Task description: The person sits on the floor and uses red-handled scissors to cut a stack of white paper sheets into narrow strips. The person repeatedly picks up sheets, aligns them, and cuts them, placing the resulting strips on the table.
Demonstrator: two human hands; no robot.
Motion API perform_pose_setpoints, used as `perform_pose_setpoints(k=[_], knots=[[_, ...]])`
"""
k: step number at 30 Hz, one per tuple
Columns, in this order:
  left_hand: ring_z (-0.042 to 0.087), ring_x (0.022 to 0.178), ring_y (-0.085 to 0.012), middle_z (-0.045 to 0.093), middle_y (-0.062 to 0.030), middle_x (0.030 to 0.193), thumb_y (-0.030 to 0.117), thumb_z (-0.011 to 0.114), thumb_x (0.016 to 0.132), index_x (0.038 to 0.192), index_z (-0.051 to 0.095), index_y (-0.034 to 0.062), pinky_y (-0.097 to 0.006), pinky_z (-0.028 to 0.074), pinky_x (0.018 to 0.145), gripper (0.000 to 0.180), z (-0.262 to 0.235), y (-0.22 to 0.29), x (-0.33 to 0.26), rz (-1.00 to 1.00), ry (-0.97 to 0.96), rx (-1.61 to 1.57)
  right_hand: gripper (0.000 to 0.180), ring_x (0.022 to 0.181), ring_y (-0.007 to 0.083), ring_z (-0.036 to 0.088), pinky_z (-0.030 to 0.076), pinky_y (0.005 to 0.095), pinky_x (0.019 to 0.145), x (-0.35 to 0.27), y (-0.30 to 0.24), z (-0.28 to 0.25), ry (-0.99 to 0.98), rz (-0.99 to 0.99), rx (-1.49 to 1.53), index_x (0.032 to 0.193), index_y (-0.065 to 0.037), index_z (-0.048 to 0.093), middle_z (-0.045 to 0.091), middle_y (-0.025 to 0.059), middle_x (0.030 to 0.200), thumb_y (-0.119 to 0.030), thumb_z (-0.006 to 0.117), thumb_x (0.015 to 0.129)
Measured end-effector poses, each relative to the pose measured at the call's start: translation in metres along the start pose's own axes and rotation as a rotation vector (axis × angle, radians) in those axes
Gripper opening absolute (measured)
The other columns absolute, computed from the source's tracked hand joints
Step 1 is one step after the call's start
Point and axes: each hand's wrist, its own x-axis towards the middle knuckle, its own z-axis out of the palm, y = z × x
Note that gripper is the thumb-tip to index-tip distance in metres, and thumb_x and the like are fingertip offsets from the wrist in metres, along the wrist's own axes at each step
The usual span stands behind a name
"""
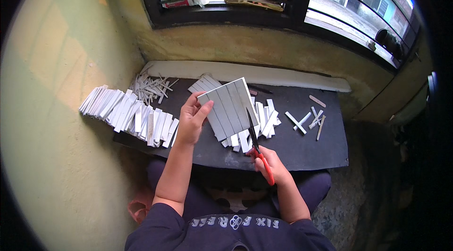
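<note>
My left hand [192, 118] pinches the left edge of a white foam-like sheet [225, 109], thumb on top. Dark parallel lines run along the sheet, and it is held tilted above the table. In my right hand [271, 164] is a pair of scissors [265, 168] with red handles and dark blades. The blades point up at the sheet's right edge, near its last marked strip; whether they have cut into it I cannot tell. Below the sheet lies a loose pile of white cut strips [268, 118]. Another lined sheet [204, 83] rests partly hidden behind it.
On the dark table [311, 152], a long row of stacked white strips [137, 114] runs along the left. Thin offcuts [150, 87] are heaped behind it. Several crossed pieces [302, 123] lie at right. A long white slab [245, 73] borders the wall beneath the barred window [222, 10].
</note>
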Motion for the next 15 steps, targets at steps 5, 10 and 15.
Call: perform_pose_setpoints(k=[5, 10, 15], knots=[[0.052, 0.097, -0.0169, 0.051, -0.0082, 0.108, 0.008, 0.061, 0.077, 0.118, 0.045, 0.0023, -0.031, 0.044, 0.081, 0.044, -0.005, -0.017, -0.029, 0.017, -0.167, 0.001, 0.039, 0.061, 0.0125, 0.049, 0.043, 0.0276, 0.059, 0.006, -0.001, 0.017, 0.001, 0.031, 0.096, 0.096, 0.001, 0.055, 0.051, 0.0046, 0.065, -0.036, 0.053, 0.085], [0.051, 0.092, -0.0192, 0.05, -0.0092, 0.106, 0.012, 0.06, 0.08, 0.115, 0.046, 0.0025, -0.032, 0.042, 0.081, 0.039, -0.026, -0.055, -0.053, 0.062, -0.371, 0.379, 0.037, 0.061, 0.0115, 0.049, 0.042, 0.0256, 0.058, 0.02, -0.009, 0.043, 0.007, 0.029, 0.087, 0.096, 0.0, 0.055, 0.052, 0.0035, 0.066, -0.035, 0.053, 0.085], [0.052, 0.083, -0.0121, 0.054, -0.0054, 0.093, 0.013, 0.053, 0.088, 0.104, 0.051, 0.0016, -0.025, 0.042, 0.073, 0.02, -0.039, -0.059, -0.048, 0.194, -0.11, 0.476, 0.032, 0.061, 0.0118, 0.048, 0.043, 0.0263, 0.058, 0.038, -0.015, 0.074, 0.021, 0.054, 0.048, 0.096, 0.001, 0.055, 0.052, 0.0039, 0.066, -0.028, 0.057, 0.082]])
